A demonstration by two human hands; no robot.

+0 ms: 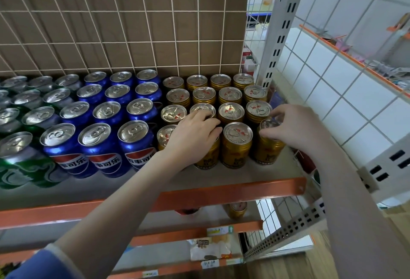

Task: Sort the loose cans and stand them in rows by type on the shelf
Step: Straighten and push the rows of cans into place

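The gold-can block is nearly squared off. The right hand (295,127) pinches the top of the front-right gold can (268,145) on the shelf (221,174); the left hand (195,133) rests flat, fingers relaxed, on neighbouring gold cans (237,145). Next, I judge: nudge it flush, release.

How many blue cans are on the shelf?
12 blue aluminium cola cans stand on the grey shelf, three columns of four, between the green cans and gold cans. None seem hidden.
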